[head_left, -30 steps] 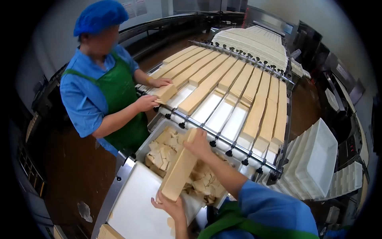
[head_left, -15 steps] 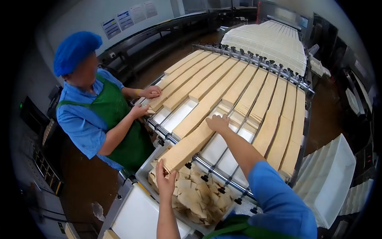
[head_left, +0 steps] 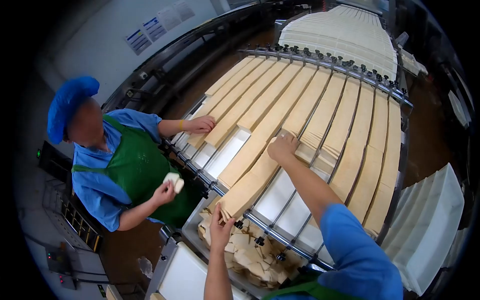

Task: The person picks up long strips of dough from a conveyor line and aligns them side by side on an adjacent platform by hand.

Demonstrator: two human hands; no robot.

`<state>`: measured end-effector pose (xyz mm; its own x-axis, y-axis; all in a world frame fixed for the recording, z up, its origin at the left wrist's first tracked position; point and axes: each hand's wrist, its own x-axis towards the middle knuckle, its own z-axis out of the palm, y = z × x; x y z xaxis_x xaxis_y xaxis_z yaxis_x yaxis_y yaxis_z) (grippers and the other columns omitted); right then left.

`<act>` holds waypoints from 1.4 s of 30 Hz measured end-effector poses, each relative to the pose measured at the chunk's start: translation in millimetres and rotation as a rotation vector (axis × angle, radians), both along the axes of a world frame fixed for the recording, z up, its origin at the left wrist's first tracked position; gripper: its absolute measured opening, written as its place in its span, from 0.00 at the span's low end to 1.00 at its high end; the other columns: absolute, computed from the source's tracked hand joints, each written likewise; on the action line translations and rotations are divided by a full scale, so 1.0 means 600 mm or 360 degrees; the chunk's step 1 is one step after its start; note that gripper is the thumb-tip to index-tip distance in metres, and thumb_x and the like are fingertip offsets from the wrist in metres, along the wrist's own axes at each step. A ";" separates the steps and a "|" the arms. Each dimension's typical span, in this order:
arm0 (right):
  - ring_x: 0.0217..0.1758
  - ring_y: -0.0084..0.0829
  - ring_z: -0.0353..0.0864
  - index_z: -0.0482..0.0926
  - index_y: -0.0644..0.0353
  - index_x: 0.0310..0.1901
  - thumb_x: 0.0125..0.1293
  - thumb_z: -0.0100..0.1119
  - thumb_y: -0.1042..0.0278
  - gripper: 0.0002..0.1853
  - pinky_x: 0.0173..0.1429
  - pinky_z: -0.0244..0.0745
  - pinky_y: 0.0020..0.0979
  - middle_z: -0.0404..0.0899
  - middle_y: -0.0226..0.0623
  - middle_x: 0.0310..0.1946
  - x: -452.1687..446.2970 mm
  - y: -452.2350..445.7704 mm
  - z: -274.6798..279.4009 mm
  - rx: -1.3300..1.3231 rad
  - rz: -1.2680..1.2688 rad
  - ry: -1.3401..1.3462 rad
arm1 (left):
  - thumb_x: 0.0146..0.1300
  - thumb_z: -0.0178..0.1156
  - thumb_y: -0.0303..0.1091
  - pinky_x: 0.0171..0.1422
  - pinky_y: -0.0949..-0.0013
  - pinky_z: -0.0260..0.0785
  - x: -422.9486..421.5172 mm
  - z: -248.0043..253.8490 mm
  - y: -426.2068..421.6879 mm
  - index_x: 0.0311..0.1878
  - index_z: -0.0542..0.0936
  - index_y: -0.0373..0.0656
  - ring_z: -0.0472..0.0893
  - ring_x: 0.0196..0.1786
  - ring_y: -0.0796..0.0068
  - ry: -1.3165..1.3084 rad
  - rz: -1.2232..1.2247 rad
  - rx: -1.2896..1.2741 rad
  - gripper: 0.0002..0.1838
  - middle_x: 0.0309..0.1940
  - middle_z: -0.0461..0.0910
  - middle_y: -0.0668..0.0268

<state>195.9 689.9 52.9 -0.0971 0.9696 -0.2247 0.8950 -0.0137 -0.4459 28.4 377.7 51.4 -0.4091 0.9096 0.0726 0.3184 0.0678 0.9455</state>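
A long row of thin tan sheets (head_left: pixel 250 189), stacked face to face, lies in a lane of the slatted table, its near end jutting past the front rail. My left hand (head_left: pixel 220 231) holds that near end, thumb and fingers against the outermost sheets, which fan slightly. At the far end, my right hand (head_left: pixel 283 146) is closed over the row's side and top; its fingertips are partly hidden. Just right of it, a neighbouring row (head_left: pixel 306 114) ends in loose, leaning sheets. Under my left hand sits a grey bin (head_left: pixel 192 231) with broken sheet pieces (head_left: pixel 250 252).
Metal rods and a front rail (head_left: pixel 270 230) with black knobs divide the lanes. Across the left corner stands a co-worker (head_left: pixel 135 165), one hand on a row, the other holding a few pale slices (head_left: pixel 173 182). White trays (head_left: pixel 425 235) are stacked at right; a white surface (head_left: pixel 187 272) lies near left.
Both my hands and the row have slid a little up the lane, so less juts over the bin. The co-worker's near hand has left the table with a few slices. My view has shifted.
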 end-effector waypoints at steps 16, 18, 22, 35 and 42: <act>0.61 0.46 0.68 0.83 0.56 0.37 0.51 0.60 0.64 0.12 0.61 0.60 0.51 0.73 0.43 0.57 -0.110 -0.273 -0.050 0.1262 0.1398 0.0596 | 0.57 0.45 0.12 0.60 0.71 0.68 0.050 -0.051 0.037 0.68 0.61 0.33 0.73 0.59 0.70 -0.0437 0.0837 0.0089 0.32 0.60 0.71 0.57; 0.65 0.46 0.64 0.85 0.55 0.33 0.53 0.59 0.66 0.09 0.63 0.57 0.54 0.69 0.42 0.62 -0.104 -0.276 -0.062 0.1314 0.1326 0.0462 | 0.57 0.45 0.13 0.61 0.70 0.67 0.055 -0.070 -0.008 0.68 0.60 0.32 0.72 0.60 0.68 -0.0465 0.0930 0.0240 0.32 0.62 0.69 0.56; 0.68 0.50 0.61 0.82 0.58 0.43 0.53 0.58 0.71 0.14 0.66 0.51 0.58 0.68 0.48 0.63 -0.087 -0.291 -0.057 0.1119 0.1387 0.0391 | 0.57 0.49 0.18 0.63 0.68 0.64 0.078 -0.062 -0.102 0.69 0.61 0.36 0.70 0.63 0.63 -0.0516 0.0974 0.0146 0.33 0.66 0.65 0.51; 0.61 0.47 0.66 0.77 0.56 0.53 0.51 0.62 0.52 0.28 0.69 0.44 0.65 0.69 0.48 0.54 -0.064 -0.421 -0.070 0.0866 0.1857 0.0009 | 0.55 0.68 0.30 0.41 0.75 0.70 0.148 -0.066 -0.367 0.46 0.82 0.40 0.77 0.33 0.82 -0.0380 0.1020 -0.0058 0.14 0.30 0.81 0.68; 0.56 0.44 0.70 0.82 0.51 0.45 0.52 0.64 0.53 0.19 0.68 0.48 0.61 0.75 0.45 0.45 -0.067 -0.447 -0.069 0.0980 0.1607 -0.0053 | 0.60 0.64 0.36 0.44 0.68 0.74 0.174 -0.056 -0.532 0.46 0.83 0.42 0.83 0.35 0.66 -0.0175 0.1066 -0.0357 0.13 0.34 0.84 0.56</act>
<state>155.9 421.8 11.5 -0.8841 0.4030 0.2367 0.3887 0.9152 -0.1065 132.6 58.8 17.9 -0.8793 0.4484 -0.1607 0.0437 0.4119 0.9102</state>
